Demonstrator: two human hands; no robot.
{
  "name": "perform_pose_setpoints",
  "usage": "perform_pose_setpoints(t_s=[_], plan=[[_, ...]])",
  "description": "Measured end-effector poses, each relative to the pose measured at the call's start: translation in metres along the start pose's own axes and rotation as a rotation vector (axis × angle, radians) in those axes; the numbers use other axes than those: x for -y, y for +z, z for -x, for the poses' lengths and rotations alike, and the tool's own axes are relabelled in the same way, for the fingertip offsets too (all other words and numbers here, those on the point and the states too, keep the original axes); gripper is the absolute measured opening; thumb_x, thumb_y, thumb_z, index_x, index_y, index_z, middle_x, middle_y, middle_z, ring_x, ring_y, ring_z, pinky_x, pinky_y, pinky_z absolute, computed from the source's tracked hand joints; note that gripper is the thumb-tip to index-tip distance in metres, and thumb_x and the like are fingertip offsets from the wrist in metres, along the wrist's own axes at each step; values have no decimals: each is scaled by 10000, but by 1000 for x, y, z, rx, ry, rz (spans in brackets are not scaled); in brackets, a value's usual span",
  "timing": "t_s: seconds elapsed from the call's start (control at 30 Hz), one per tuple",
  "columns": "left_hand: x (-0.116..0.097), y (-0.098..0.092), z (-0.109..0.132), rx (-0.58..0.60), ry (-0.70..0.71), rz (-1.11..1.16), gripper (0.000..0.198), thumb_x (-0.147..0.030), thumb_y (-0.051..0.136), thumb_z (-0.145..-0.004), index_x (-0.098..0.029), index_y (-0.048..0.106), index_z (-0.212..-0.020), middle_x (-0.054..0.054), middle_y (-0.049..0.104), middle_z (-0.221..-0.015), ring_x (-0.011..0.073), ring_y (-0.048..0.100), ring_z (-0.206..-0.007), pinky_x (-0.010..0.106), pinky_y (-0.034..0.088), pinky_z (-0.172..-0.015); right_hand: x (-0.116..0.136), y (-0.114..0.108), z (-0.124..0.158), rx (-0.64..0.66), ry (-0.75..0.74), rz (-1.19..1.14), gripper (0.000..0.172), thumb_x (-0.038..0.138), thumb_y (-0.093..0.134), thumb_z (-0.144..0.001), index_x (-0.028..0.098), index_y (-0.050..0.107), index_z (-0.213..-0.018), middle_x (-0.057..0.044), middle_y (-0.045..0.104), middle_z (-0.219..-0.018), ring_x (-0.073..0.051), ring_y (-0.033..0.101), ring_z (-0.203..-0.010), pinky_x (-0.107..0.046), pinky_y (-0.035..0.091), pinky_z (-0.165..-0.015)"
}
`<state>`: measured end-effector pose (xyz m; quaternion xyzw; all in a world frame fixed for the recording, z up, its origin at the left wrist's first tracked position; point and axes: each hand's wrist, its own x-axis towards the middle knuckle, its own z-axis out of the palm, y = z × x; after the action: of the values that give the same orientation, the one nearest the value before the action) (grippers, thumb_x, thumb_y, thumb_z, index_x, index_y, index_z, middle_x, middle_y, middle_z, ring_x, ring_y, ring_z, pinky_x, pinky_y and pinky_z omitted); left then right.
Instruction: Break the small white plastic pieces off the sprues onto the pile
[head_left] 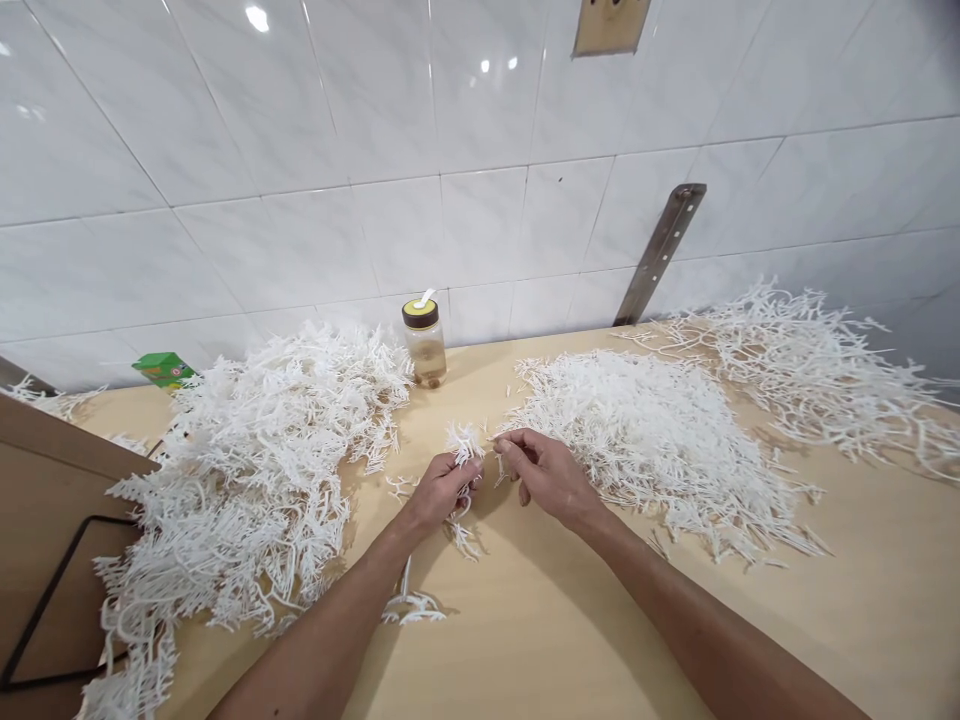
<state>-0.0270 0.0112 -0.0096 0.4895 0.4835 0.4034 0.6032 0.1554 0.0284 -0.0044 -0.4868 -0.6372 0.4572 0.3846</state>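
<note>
My left hand (444,490) is closed around a small bunch of white branched plastic sprigs (463,442), with their tips fanning out above the thumb and more strands hanging below. Just to the right, my right hand (544,472) has thumb and index finger pinched together; a thin white piece seems to be at the fingertips, too small to make out. On the table under my left wrist lies a loose white sprig (415,606). A heap of similar short white pieces (637,430) spreads right beside my right hand. To the left is a larger, tangled white heap (262,460).
A clear bottle with a black and yellow lid (425,345) stands near the wall. Longer white strands (817,360) lie at the far right. A green box (163,368), a brown panel (60,540) with black frame at left, and a metal bracket (661,255) surround the wooden table (585,640).
</note>
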Motion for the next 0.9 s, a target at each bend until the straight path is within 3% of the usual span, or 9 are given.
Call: perform_pose_setpoints(t_s=[0.13, 0.27, 0.4, 0.63, 0.77, 0.9], plan=[[-4, -1, 1, 72, 23, -91, 407, -508, 586, -787, -166, 495, -587, -35, 416, -518, 76, 344, -444, 229, 250, -436, 2, 2, 2, 116, 29, -110, 400, 559, 517, -907, 181, 648, -905, 24, 575, -674, -80, 511, -392, -224, 439, -397], [-1, 0, -1, 96, 159, -260, 419, -484, 531, -835, -178, 432, -567, -37, 365, -515, 90, 333, -495, 241, 241, -478, 4, 4, 4, 162, 27, -112, 363, 531, 586, -875, 176, 661, -893, 18, 568, -684, -92, 519, -461, -213, 458, -394], [3, 0, -2, 128, 254, -347, 404, -446, 507, -871, -182, 385, -589, -45, 304, -566, 91, 295, -548, 244, 222, -518, 2, 6, 2, 117, 46, -101, 298, 467, 614, -861, 180, 618, -782, 42, 518, -600, -91, 496, -452, -206, 448, -387], [2, -2, 0, 168, 279, -331, 403, -488, 528, -892, -161, 490, -658, -48, 335, -602, 88, 298, -566, 242, 222, -537, -3, 7, 1, 54, 97, -145, 223, 368, 580, -862, 196, 547, -723, 64, 525, -559, -81, 478, -373, -215, 420, -368], [2, -2, 0, 160, 246, -295, 419, -510, 561, -875, -157, 507, -656, -49, 343, -589, 83, 309, -551, 236, 225, -524, -2, 5, -2, 3, 125, -187, 163, 284, 571, -832, 199, 526, -701, 64, 542, -559, -82, 490, -371, -218, 416, -384], [3, -2, -1, 72, 168, -190, 449, -557, 604, -830, -155, 535, -643, -54, 388, -525, 70, 337, -460, 227, 240, -471, -4, 2, -5, -79, 111, -213, 143, 253, 564, -811, 201, 508, -690, 59, 561, -553, -79, 476, -353, -224, 416, -385]])
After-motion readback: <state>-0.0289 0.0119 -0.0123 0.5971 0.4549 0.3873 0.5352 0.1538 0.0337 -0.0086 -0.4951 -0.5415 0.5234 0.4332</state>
